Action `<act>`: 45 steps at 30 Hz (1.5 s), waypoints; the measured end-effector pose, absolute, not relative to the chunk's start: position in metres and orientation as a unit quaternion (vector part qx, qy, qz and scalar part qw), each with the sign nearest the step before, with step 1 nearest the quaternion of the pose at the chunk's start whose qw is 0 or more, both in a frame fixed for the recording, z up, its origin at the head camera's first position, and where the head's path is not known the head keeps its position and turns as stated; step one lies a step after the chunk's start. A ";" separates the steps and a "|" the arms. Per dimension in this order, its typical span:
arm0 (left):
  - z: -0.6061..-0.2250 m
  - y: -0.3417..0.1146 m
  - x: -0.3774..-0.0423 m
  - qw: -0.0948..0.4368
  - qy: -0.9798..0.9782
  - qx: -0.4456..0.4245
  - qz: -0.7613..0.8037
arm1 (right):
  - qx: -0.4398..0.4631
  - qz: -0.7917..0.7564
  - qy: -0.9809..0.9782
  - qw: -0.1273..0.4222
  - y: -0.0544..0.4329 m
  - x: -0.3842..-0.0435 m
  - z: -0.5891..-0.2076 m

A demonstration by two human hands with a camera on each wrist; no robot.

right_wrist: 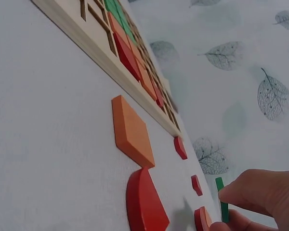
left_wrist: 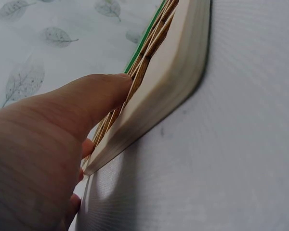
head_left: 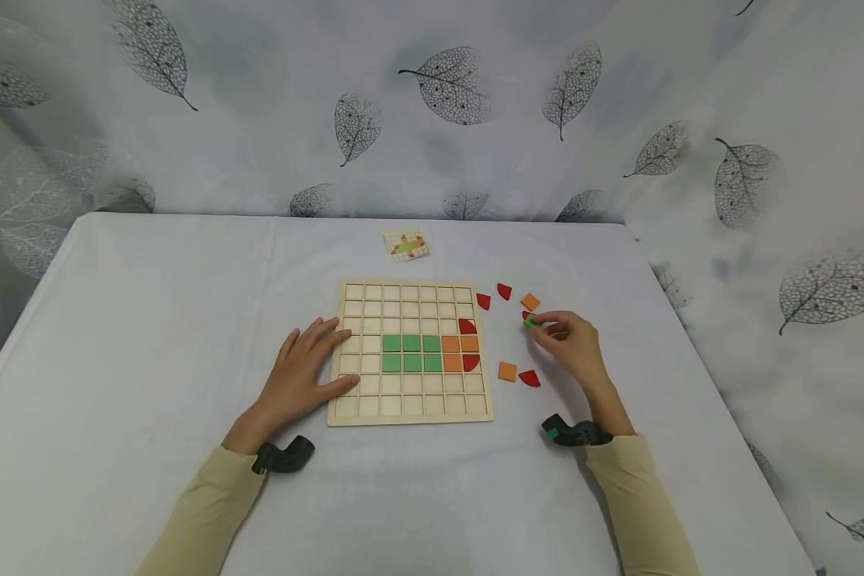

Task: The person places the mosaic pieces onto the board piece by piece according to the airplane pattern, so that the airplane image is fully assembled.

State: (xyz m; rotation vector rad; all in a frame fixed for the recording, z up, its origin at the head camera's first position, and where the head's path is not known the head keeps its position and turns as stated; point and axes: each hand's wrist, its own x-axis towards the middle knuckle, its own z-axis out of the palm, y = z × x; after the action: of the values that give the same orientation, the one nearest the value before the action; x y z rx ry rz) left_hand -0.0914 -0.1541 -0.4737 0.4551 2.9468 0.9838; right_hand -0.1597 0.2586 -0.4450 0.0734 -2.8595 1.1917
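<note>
At the left edge of the wooden board (head_left: 410,420), left hand (head_left: 301,376): fingers spread, fingertips and thumb resting on it, forearm angled in from lower left. Only the left-wrist view shows the board's thick side below the thumb. In the grid: six green squares (head_left: 412,343), three orange squares (head_left: 450,344), two red quarter-circles (head_left: 471,362). Farther right, loose pieces (head_left: 507,371). Right hand (head_left: 574,346) pinches a green piece (head_left: 529,322), seen edge-on in the right-wrist view; hand reaches forward, angled leftward.
</note>
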 end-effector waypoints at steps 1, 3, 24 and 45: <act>-0.474 -0.154 -0.091 0.001 0.938 0.145 0.314 | 0.028 0.386 -0.922 0.024 0.257 -0.159 -0.445; -0.473 -0.154 -0.091 0.001 0.938 0.145 0.315 | 0.037 0.388 -0.920 0.027 0.253 -0.158 -0.445; -0.476 -0.155 -0.092 -0.005 0.939 0.146 0.313 | 0.150 0.436 -0.887 0.037 0.213 -0.153 -0.452; -0.474 -0.155 -0.092 -0.003 0.936 0.149 0.317 | 0.237 0.472 -0.849 0.021 0.165 -0.149 -0.453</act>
State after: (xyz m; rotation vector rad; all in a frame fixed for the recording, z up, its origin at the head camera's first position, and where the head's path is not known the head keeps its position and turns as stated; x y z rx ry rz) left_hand -0.0918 -0.1555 -0.4740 0.4703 2.9483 0.9994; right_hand -0.1490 0.1650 -0.4533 0.7365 -2.6326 1.4625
